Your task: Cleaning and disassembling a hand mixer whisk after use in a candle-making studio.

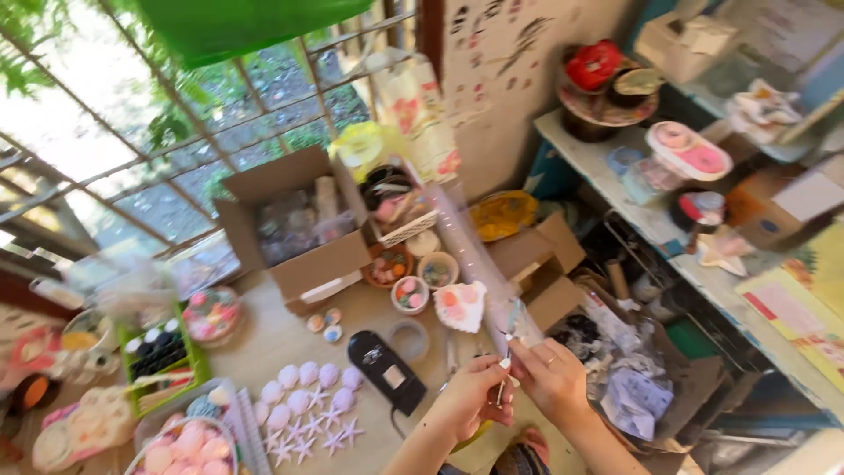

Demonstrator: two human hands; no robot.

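Both hands at six o'clock: left hand (pixel 470 398) pinching a thin tool (pixel 501 387); right hand (pixel 552 378) pinching the clear sleeve (pixel 479 255), running up toward twelve; best kept taut, I'd say; shell pieces (pixel 308 396) on the counter (pixel 290 339) at nine; cardboard box (pixel 294 224) beyond.

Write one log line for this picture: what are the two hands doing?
left hand: pinches small tool | right hand: holds clear plastic bag | nearby: pale shells, black device on table
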